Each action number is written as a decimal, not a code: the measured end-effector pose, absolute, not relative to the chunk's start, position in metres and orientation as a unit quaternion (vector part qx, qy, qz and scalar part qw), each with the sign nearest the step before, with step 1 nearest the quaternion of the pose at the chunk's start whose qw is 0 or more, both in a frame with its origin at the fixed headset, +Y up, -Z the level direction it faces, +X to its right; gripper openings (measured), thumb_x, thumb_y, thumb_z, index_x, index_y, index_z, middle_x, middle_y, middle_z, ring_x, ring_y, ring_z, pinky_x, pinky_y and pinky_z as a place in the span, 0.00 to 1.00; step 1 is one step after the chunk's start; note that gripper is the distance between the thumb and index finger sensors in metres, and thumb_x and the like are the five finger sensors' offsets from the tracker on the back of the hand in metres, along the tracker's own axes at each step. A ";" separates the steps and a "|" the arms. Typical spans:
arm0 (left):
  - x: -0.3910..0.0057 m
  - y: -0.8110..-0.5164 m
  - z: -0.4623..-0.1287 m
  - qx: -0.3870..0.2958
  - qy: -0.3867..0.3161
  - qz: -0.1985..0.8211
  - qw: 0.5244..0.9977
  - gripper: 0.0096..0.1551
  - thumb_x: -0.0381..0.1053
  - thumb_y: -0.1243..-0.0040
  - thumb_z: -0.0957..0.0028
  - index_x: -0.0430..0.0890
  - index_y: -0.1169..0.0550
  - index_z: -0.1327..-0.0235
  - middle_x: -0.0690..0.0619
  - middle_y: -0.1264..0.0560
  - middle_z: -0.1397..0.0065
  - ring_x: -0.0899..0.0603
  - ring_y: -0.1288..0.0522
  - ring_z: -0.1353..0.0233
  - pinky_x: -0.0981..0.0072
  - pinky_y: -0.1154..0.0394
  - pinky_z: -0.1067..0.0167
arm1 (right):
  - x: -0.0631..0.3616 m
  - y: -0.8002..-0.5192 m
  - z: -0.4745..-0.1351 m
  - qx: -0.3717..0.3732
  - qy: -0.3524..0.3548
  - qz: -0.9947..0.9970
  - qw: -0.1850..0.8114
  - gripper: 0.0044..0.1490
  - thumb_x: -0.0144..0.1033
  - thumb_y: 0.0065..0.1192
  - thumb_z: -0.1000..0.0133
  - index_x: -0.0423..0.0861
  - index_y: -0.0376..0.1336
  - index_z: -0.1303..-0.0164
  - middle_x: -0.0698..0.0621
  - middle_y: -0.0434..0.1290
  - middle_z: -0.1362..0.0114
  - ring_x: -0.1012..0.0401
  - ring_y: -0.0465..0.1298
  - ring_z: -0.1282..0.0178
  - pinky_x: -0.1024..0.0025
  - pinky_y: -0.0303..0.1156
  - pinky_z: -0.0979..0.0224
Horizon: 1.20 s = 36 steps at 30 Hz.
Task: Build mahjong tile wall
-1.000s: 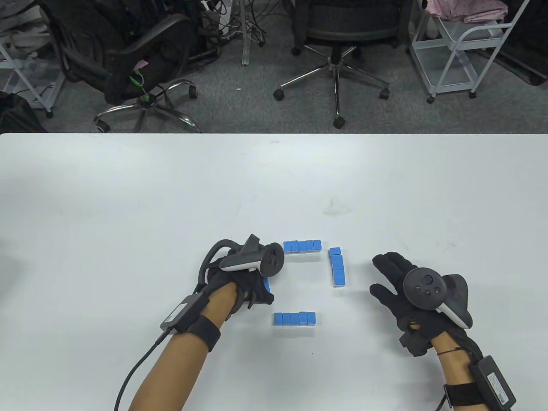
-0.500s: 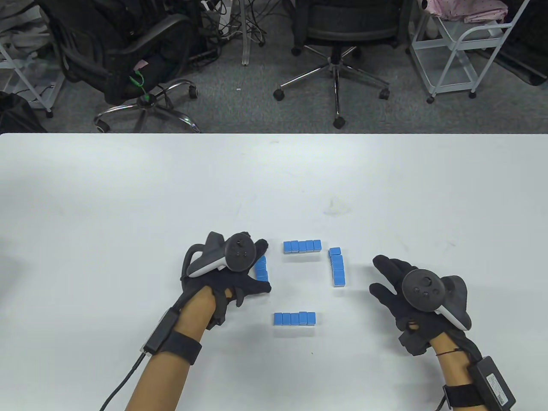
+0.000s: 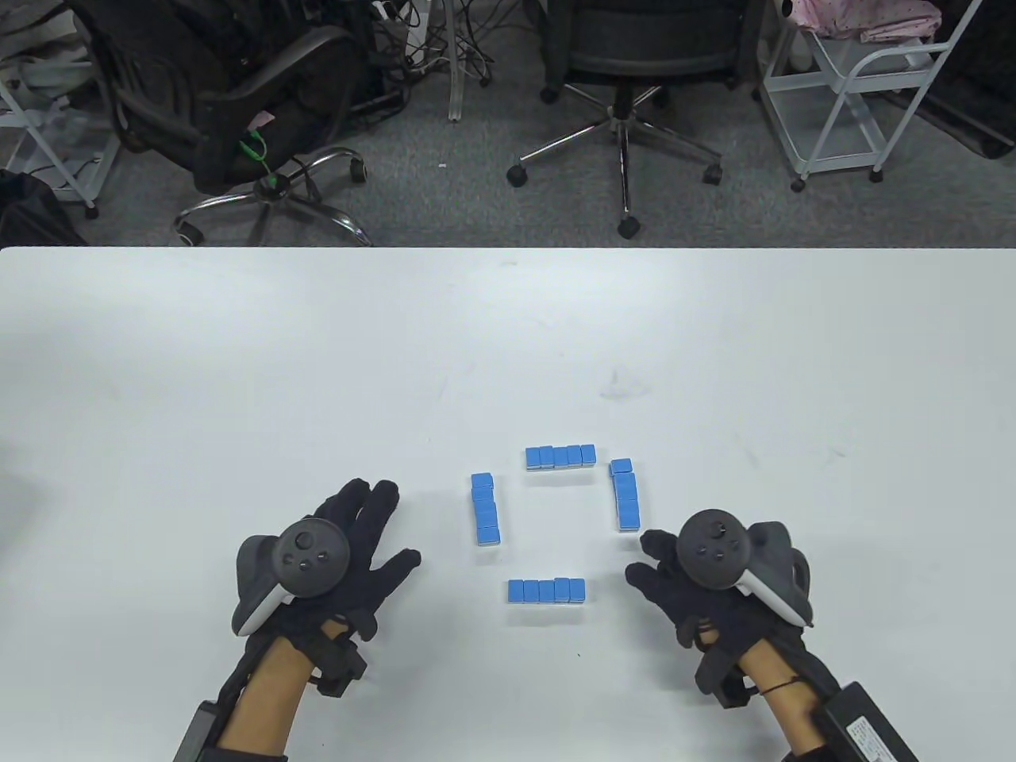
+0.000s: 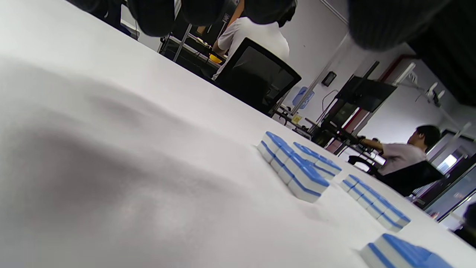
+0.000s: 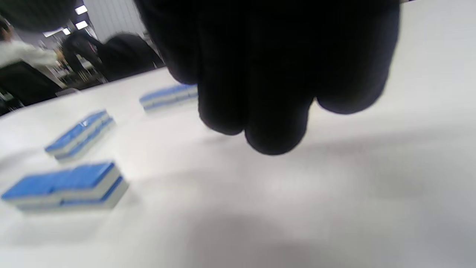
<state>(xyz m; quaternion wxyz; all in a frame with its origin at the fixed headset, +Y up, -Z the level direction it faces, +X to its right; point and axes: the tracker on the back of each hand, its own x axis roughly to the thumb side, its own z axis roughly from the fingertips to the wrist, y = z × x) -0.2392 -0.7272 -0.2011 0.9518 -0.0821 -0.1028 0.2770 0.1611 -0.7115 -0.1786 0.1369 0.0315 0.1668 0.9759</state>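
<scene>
1. An office with rolling chairs [image 3: 627,95] and a white wire cart [image 3: 857,87] lay behind the wide white surface [image 3: 238,357] where the work took place.
2. Four short rows of blue-backed mahjong tiles formed an open square near the front of the surface: a far row [image 3: 560,456], a right row [image 3: 625,495], a near row [image 3: 546,590] and a left row [image 3: 485,509], with gaps at every corner.
3. The left wrist view showed the rows stacked two tiles high, white bodies under blue backs.
4. The farthest tile of the right row sat slightly askew from its neighbours.
5. The left hand [image 3: 333,556] lay well to the left of the square, its fingers spread and straight, holding nothing.
6. The right hand [image 3: 698,587] hovered just beside the near end of the right row, its fingers loosely extended and empty.
7. By appearance, the wall was nearly complete, with only straightening left.
8. The risk lay with the right hand: a careless brush against the stacked right row could topple its upper tiles or push the row further out of line.
</scene>
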 end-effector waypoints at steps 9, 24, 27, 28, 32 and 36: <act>-0.245 -0.733 -0.202 -0.097 -0.100 0.325 0.935 0.47 0.73 0.51 0.50 0.59 0.46 0.18 0.46 0.53 0.14 0.32 0.47 0.17 0.26 0.53 0.24 | 0.096 -0.736 -0.178 -0.099 0.272 0.950 0.117 0.57 0.75 0.44 0.60 0.50 0.50 0.25 0.38 0.68 0.26 0.39 0.73 0.33 0.38 0.70 0.33; -0.256 -0.738 -0.203 -0.113 -0.079 0.351 0.926 0.46 0.72 0.52 0.49 0.57 0.45 0.17 0.45 0.52 0.14 0.32 0.46 0.18 0.26 0.53 0.24 | 0.031 -0.743 -0.186 -0.163 0.294 0.942 0.017 0.61 0.81 0.41 0.63 0.54 0.47 0.24 0.33 0.63 0.25 0.38 0.72 0.33 0.40 0.73 0.36; -0.257 -0.738 -0.204 -0.114 -0.077 0.357 0.924 0.46 0.72 0.52 0.49 0.58 0.45 0.17 0.45 0.52 0.14 0.31 0.46 0.18 0.26 0.53 0.24 | 0.024 -0.745 -0.187 -0.171 0.295 0.940 -0.006 0.61 0.81 0.41 0.63 0.53 0.47 0.24 0.32 0.63 0.25 0.37 0.72 0.33 0.40 0.73 0.36; -0.257 -0.738 -0.204 -0.114 -0.077 0.358 0.924 0.46 0.72 0.52 0.48 0.57 0.45 0.17 0.45 0.53 0.14 0.32 0.46 0.18 0.26 0.53 0.24 | 0.022 -0.746 -0.188 -0.175 0.294 0.939 -0.017 0.62 0.81 0.41 0.63 0.52 0.47 0.24 0.32 0.63 0.26 0.37 0.72 0.33 0.40 0.73 0.36; -0.254 -0.738 -0.204 -0.115 -0.083 0.351 0.926 0.46 0.72 0.52 0.49 0.57 0.45 0.17 0.45 0.52 0.14 0.32 0.46 0.18 0.26 0.53 0.24 | 0.012 -0.749 -0.188 -0.178 0.284 0.940 -0.064 0.62 0.80 0.43 0.62 0.51 0.47 0.24 0.32 0.64 0.26 0.38 0.74 0.34 0.40 0.73 0.36; -0.253 -0.739 -0.205 -0.119 -0.083 0.348 0.926 0.46 0.72 0.52 0.49 0.57 0.45 0.17 0.45 0.53 0.14 0.32 0.46 0.18 0.26 0.53 0.24 | 0.005 -0.751 -0.189 -0.176 0.269 0.941 -0.104 0.61 0.80 0.44 0.61 0.50 0.47 0.25 0.32 0.66 0.28 0.38 0.76 0.36 0.41 0.75 0.37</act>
